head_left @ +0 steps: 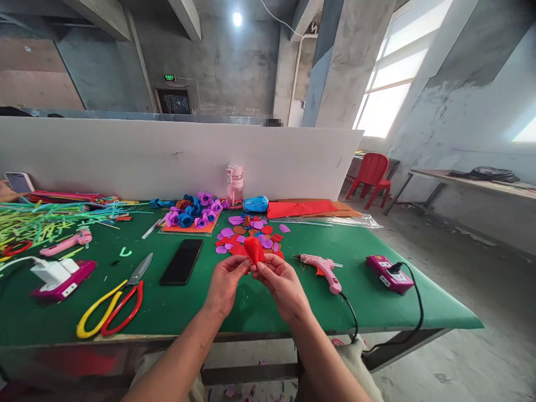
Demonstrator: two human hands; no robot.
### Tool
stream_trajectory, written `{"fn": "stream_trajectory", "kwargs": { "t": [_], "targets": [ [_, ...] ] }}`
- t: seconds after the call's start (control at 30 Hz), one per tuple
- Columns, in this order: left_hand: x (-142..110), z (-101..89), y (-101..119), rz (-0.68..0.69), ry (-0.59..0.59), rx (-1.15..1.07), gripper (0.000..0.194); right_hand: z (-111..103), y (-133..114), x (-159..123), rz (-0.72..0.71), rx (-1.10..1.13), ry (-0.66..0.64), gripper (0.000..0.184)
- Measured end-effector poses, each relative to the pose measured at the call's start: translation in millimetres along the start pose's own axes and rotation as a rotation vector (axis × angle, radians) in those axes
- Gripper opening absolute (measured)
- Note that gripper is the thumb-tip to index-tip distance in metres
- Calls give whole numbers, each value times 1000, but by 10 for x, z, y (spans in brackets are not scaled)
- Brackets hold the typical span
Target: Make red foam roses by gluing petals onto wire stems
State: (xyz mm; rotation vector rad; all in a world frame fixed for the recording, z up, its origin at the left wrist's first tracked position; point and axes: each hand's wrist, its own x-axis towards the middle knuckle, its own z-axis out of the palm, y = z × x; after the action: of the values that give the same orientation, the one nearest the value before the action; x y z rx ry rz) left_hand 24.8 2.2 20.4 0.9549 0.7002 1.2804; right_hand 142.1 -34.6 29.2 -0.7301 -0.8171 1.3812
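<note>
Both hands meet above the green table [259,312], pinching a small red felt flower [254,248] between them. My left hand [228,279] grips its lower left side with closed fingers. My right hand [282,282] holds the lower right side, fingers curled round the base. Just behind the flower lies a scatter of red, purple and brown felt petals [247,231]. A pink glue gun [322,268] rests to the right of my right hand.
Finished purple and blue felt flowers [195,212] sit on an orange sheet. A black phone [182,261], yellow and red scissors [115,304], pink power strips [389,273], green strips [42,218] and a white partition [167,156] surround the work spot. A red chair [371,176] stands right.
</note>
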Motion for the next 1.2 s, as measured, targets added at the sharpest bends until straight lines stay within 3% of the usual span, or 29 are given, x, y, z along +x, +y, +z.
{"fn": "stream_trajectory", "kwargs": {
  "t": [0.23,0.47,0.8,1.2],
  "targets": [
    [4,-9,-7,-41,59,11,19,19,-4,6,-20,-45,10,27],
    [-10,-10,12,-21,8,28,18,25,7,-2,-38,-57,48,29],
    [-22,5,25,-7,23,47,18,25,7,-15,-23,-71,61,25],
    [-9,-2,-9,-3,29,48,21,24,64,-5,-117,-155,93,22]
  ]
}}
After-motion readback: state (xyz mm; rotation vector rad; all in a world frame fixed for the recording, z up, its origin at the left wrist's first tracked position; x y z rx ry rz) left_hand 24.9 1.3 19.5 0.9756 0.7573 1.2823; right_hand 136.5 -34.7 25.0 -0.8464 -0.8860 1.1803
